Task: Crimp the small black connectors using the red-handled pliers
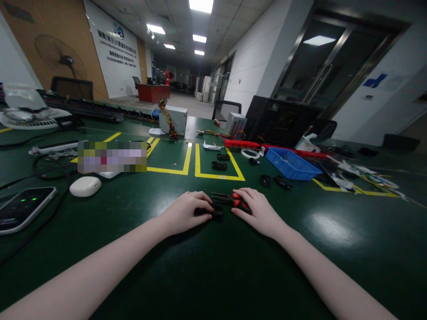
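Note:
My left hand is closed around a small black plastic part low over the green table. What kind of part it is cannot be made out. Just right of it, my right hand grips red-and-black handled pliers. Their long metal jaws point left, just above the black part and close to the left fingertips. More small black parts lie farther off, one within a yellow tape outline and another to the right.
A blue bin stands at the right, behind the loose parts. Beyond are a red strip, a white ring and a metal power supply box with cables. A white case and a phone-like device lie at the left.

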A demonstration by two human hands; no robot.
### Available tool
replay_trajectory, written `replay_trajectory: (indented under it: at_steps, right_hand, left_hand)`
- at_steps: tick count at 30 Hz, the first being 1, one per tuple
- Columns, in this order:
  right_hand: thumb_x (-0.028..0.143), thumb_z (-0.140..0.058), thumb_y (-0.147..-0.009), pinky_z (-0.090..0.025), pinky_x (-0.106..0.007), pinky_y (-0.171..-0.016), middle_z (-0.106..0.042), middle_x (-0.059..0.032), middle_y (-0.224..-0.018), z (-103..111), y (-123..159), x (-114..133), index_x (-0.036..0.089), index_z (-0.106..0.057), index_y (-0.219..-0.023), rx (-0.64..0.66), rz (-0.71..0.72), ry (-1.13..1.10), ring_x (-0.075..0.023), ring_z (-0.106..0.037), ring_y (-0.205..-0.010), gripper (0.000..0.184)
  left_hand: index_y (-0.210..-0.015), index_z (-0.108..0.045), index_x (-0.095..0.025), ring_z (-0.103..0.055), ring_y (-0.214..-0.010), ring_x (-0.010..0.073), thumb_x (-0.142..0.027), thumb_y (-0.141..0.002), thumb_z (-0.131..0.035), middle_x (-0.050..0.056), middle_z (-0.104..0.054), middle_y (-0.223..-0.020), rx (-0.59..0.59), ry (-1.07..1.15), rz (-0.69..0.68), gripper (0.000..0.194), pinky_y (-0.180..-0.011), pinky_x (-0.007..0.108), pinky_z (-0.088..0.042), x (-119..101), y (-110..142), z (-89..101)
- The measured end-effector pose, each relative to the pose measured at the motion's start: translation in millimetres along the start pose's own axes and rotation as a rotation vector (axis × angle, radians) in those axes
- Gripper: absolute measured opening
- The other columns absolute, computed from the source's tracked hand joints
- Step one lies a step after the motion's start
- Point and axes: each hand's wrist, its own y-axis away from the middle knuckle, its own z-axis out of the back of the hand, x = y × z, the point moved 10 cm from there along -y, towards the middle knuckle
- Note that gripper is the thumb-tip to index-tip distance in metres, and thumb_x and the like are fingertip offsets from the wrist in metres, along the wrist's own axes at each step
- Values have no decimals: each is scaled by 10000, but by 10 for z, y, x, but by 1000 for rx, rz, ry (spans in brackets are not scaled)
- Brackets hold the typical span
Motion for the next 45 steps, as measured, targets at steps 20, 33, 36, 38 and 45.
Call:
replay_trajectory:
  at_steps: [20, 33, 36, 38, 45]
  right_hand:
    - [377, -621, -827, -504, -348, -745, -651, -97, -984, 266, 104, 384, 177, -564, -1008, -184, 263, -25, -214, -620, -870, 275]
    - [396, -606, -838, -488, -337, -730, -641, -93, -991, 181, 87, 297, 174, -581, -993, -111, 221, 11, -204, -606, -850, 273]
    - [392, -603, -842, -486, -332, -732, -636, -91, -985, 157, 80, 283, 177, -579, -993, -78, 212, -1, -203, -603, -852, 263]
    - [387, -602, -842, -485, -327, -727, -632, -88, -976, 144, 76, 285, 178, -577, -991, -58, 208, -10, -199, -601, -846, 258]
    - [382, -604, -835, -474, -298, -670, -618, -69, -917, 113, 72, 291, 181, -573, -975, -19, 199, -26, -177, -585, -778, 246]
  left_hand:
    - [-966, -713, -195, -596, -1027, 213, -187, -863, -648, 56, -632, -1120, 4, 74, 2, 122, -911, 369, -480, 25, -6, -11]
    - [-983, -719, -209, -593, -1046, 215, -193, -860, -650, 56, -629, -1138, 17, 84, 16, 141, -937, 382, -477, 45, -13, -22]
    - [-976, -723, -209, -596, -1035, 212, -193, -858, -653, 56, -632, -1124, 14, 98, 21, 139, -934, 382, -478, 49, -15, -20]
    - [-962, -726, -206, -597, -1033, 211, -190, -855, -654, 57, -634, -1117, 9, 115, 22, 130, -929, 377, -479, 54, -18, -17]
    - [-946, -729, -201, -592, -1049, 217, -184, -849, -656, 62, -638, -1126, 7, 159, 44, 122, -943, 389, -469, 87, -23, -13]
